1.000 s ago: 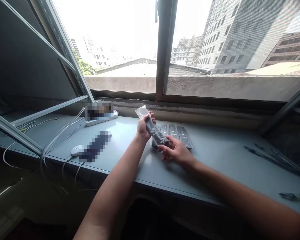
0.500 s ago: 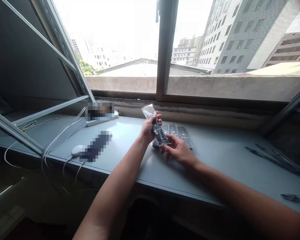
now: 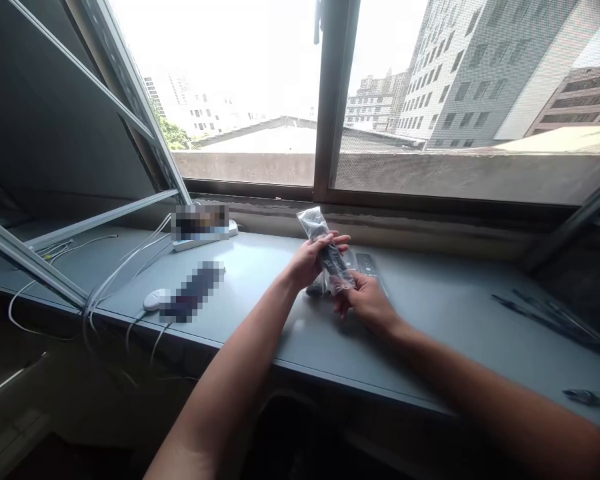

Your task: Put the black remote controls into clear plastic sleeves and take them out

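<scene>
A black remote control in a clear plastic bag (image 3: 336, 263) is held tilted above the table. My left hand (image 3: 311, 259) grips its upper half, thumb across the front and some fingers stretched out behind. The bag's loose end sticks up past that thumb. My right hand (image 3: 367, 298) pinches the lower end of the bag between thumb and fingers. Behind my hands more remote controls (image 3: 366, 263) lie side by side on the table, partly hidden by my hands and the held one.
The grey table (image 3: 440, 313) runs along under the window. At left stand a white power strip (image 3: 205, 241), white cables (image 3: 123, 267), a round white charger (image 3: 153, 300) and a blurred-out dark object (image 3: 195, 293). Dark cables (image 3: 555, 320) lie at right. A metal frame (image 3: 130, 93) slants at left.
Both hands have shifted slightly right with the bagged remote control. My right fingers now close on its lower end, and some left fingers have stretched out.
</scene>
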A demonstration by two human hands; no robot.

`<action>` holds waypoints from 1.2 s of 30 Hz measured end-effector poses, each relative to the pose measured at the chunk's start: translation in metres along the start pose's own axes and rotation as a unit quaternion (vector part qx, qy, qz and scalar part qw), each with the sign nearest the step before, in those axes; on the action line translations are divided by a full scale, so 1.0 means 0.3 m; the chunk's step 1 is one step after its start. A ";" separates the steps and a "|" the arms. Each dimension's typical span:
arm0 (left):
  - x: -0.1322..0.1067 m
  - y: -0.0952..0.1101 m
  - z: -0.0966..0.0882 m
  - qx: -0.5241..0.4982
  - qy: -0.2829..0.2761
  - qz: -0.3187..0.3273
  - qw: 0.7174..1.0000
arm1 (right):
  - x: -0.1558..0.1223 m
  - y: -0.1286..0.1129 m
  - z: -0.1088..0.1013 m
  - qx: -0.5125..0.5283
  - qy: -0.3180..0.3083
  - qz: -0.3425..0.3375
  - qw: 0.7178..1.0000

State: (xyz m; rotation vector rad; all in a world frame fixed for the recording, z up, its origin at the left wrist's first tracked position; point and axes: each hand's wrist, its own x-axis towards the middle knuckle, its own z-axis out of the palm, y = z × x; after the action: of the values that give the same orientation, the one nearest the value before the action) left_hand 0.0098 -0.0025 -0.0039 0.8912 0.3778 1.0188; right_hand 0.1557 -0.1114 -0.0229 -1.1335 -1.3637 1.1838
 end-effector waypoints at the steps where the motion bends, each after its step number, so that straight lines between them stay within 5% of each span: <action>1: -0.003 0.000 0.002 0.003 -0.002 -0.003 1.000 | 0.001 0.003 -0.001 0.001 -0.002 0.000 1.000; 9: -0.028 0.003 0.029 0.003 -0.045 -0.055 0.997 | -0.004 -0.002 0.002 0.017 0.004 -0.003 1.000; 22: -0.031 0.016 0.017 -0.003 -0.058 -0.042 0.997 | 0.001 0.000 -0.001 0.090 -0.014 0.024 0.996; 32: 0.023 0.037 0.001 -0.172 0.121 0.067 0.975 | -0.008 0.013 0.006 0.055 -0.054 0.020 0.997; 36: 0.037 0.031 -0.009 -0.193 0.165 0.055 0.966 | -0.021 0.012 0.013 0.018 -0.071 0.025 0.997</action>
State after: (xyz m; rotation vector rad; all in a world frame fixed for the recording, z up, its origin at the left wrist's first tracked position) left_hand 0.0083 0.0105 0.0031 0.3933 0.3920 1.2960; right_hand 0.1524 -0.1176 -0.0272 -1.0807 -1.4224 1.3404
